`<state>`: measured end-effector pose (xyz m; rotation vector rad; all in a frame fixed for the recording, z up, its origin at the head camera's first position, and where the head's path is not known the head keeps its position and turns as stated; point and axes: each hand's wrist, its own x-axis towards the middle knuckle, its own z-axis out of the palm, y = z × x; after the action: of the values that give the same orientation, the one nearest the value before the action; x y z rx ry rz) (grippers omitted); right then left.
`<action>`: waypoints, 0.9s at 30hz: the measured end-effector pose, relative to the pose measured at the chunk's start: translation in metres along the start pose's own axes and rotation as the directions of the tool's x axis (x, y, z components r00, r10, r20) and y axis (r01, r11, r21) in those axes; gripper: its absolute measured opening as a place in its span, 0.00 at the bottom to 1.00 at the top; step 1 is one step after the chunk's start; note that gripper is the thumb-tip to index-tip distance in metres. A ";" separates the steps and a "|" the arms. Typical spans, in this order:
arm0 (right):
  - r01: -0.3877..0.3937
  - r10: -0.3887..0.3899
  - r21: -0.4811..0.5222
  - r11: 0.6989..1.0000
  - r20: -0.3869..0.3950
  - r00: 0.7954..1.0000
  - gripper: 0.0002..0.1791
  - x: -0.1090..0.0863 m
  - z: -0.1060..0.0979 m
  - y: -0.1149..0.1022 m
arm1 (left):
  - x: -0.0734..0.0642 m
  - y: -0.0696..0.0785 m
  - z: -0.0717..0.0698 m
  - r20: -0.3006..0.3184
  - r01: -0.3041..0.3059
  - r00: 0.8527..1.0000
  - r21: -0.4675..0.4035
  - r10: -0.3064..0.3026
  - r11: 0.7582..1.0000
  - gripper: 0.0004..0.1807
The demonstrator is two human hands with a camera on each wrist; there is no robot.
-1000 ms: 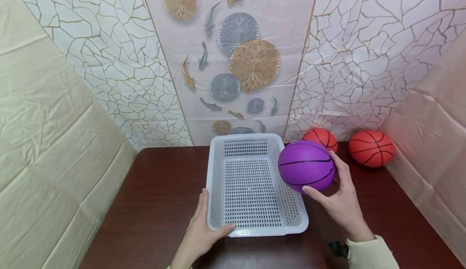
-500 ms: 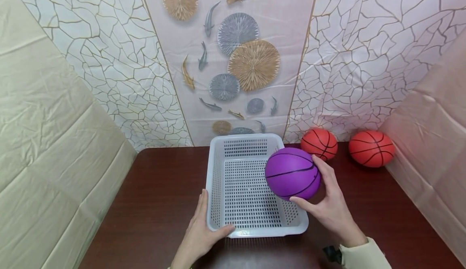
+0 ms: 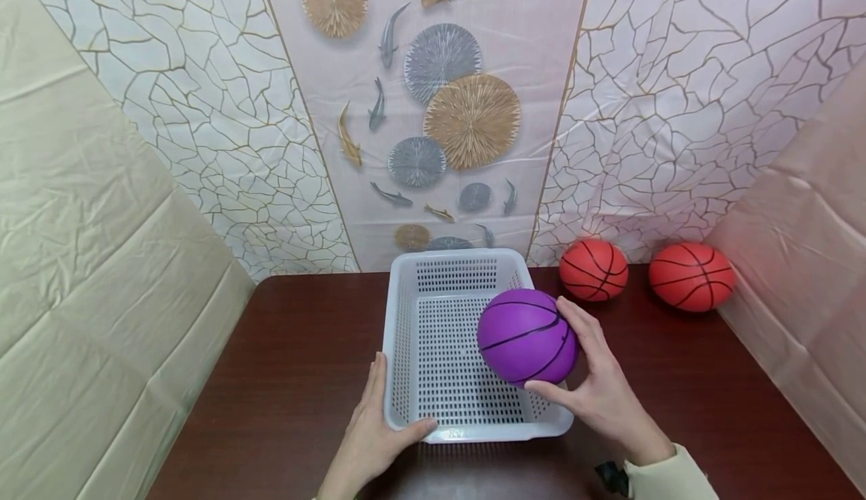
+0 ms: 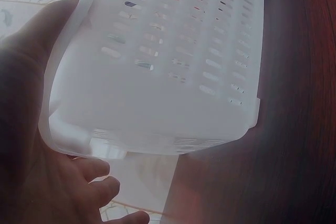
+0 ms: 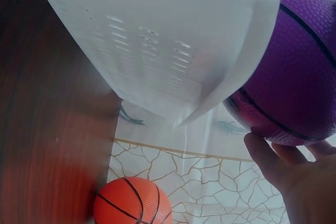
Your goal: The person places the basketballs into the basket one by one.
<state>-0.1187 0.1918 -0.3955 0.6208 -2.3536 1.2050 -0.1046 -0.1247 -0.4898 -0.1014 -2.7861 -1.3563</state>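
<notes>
A purple basketball (image 3: 526,336) is held up over the right side of a white plastic basket (image 3: 399,334). My right hand (image 3: 602,387) grips the ball from the right, with the thumb at its near side and the fingers at its far side. In the right wrist view the ball (image 5: 299,72) overhangs the basket's rim. My left hand (image 3: 372,425) rests at the basket's near left corner. Its fingers lie straight along the outer left side, and the thumb lies over the near rim.
Two red basketballs (image 3: 594,269) (image 3: 691,276) sit at the back right of the dark wooden table (image 3: 304,365). A patterned cloth (image 3: 433,109) hangs behind the table, and beige fabric panels (image 3: 95,297) stand on both sides.
My right hand has carried the purple basketball left and toward me, from the basket's right rim to over its inside. The left hand and the basket have stayed in place.
</notes>
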 end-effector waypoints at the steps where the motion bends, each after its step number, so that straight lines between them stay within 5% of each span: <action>1: 0.002 -0.002 0.001 1.000 0.006 1.000 0.63 -0.001 0.001 0.002 | 0.000 0.000 0.000 0.000 0.000 1.000 0.000 0.000 1.000 0.69; 10: 0.017 -0.015 -0.034 0.999 0.047 0.999 0.65 -0.009 0.016 0.037 | -0.001 0.001 0.000 0.003 0.013 1.000 0.009 -0.013 1.000 0.69; 27: -0.026 0.035 -0.059 0.998 0.167 0.985 0.60 -0.007 0.027 0.035 | 0.000 0.000 -0.001 -0.003 0.001 1.000 0.001 -0.001 1.000 0.69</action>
<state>-0.1370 0.1894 -0.4363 0.6942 -2.5358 1.1349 -0.1046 -0.1256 -0.4886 -0.0987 -2.7847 -1.3542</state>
